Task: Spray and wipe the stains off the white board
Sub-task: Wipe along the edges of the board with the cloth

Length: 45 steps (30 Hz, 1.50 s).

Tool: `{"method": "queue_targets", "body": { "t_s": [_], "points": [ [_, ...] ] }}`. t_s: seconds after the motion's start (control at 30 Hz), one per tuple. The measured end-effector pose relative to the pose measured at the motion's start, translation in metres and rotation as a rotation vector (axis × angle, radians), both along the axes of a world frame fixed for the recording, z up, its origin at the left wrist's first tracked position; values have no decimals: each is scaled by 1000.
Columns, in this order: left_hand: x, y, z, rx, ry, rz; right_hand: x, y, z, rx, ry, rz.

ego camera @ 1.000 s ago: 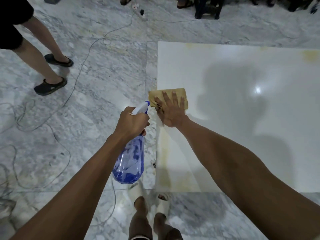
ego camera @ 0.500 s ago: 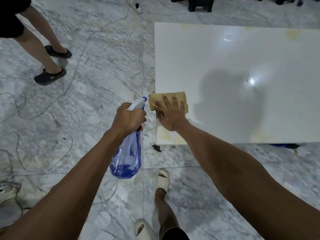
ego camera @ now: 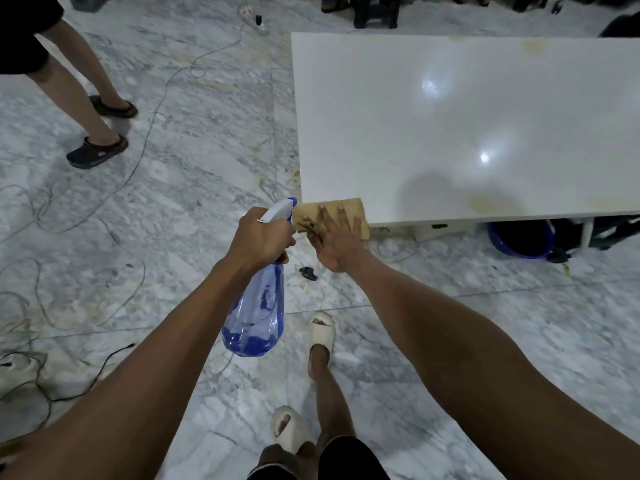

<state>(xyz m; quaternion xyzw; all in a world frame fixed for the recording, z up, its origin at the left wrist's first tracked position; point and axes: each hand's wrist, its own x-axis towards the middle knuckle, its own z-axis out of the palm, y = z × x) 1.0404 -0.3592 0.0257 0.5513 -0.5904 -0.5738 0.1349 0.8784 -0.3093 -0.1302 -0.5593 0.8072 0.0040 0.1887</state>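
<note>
White board (ego camera: 450, 126) lies flat on a low stand over the marble floor (ego camera: 173, 202), filling the upper right of the head view. Most of the surface reads clean and glossy, with two light reflections on it.

Stains left, as far as visible:
- yellowish patch near the front edge, right of centre (ego camera: 485, 204)
- faint yellow mark at the far edge (ego camera: 535, 46)
- slight yellowing along the far rim; hard to tell if it's stain or glare

Cloth (ego camera: 346, 211), tan and folded, sits at the near-left corner of the board, partly hanging over the edge. Right hand (ego camera: 330, 237) is pressed flat on it, fingers spread, palm already off the board edge. Reads as the end of a wipe stroke at that corner.

Left hand (ego camera: 261, 237) is wrapped tight round the neck of the spray bottle (ego camera: 258, 306), nozzle pointing toward the board. Bottle is clear blue with liquid only in the bottom part. No spray visible.

Judgement: left side mostly done, maybe past halfway overall. Remaining: front-right patch and far-edge marks, both well apart from the cloth.

Around: cables on the floor, a blue bucket (ego camera: 519, 237) under the board's right end, another person standing (ego camera: 93, 109) far left.
</note>
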Motion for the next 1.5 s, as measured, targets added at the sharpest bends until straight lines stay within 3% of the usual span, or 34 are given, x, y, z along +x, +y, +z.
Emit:
{"method": "queue_targets", "body": {
  "t_s": [0.23, 0.27, 0.37, 0.43, 0.63, 0.97, 1.5],
  "points": [
    [14, 24, 28, -38, 14, -21, 19, 36, 52, 35, -233, -64],
    [15, 26, 35, -47, 13, -20, 20, 36, 64, -3, -345, -120],
    [17, 28, 61, -71, 25, -26, 18, 35, 107, -275, -956, -583],
    [19, 27, 82, -84, 40, -25, 14, 35, 135, -397, -1218, -768],
    [7, 11, 140, -139, 106, -81, -2, 18, 212, -647, -1826, -803],
    [-56, -95, 182, -188, 104, -72, -68, -109, 254, -626, -1903, -717],
    [-123, -242, 148, -17, -9, -30, -127, -264, 230, -508, -1823, -782]
  ]
}}
